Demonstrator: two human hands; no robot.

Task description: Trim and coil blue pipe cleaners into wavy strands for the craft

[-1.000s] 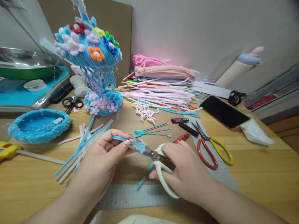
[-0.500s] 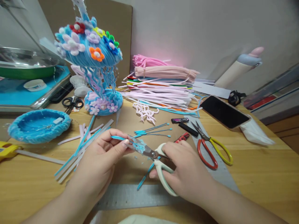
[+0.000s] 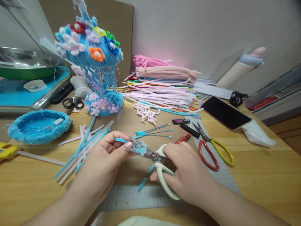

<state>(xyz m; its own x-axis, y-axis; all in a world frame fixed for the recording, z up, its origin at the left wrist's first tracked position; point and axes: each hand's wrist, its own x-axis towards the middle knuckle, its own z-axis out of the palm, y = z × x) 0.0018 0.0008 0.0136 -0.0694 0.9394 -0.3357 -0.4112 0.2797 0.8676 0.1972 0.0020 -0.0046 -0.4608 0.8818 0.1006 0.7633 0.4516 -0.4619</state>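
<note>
Head cam: vs 0.5 s ago, scissors (image 3: 154, 156) blades look a bit wider apart. R hand (image 3: 184, 166) grips handles; L hand (image 3: 105, 158) pinches blue strip (image 3: 120, 140) by blades, above worktop (image 3: 261, 175). Strip's long axis approx L–R, visible end pointing L; blades point up-L.

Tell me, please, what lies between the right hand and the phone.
The head view shows red-and-yellow-handled scissors between the right hand and phone.
</note>
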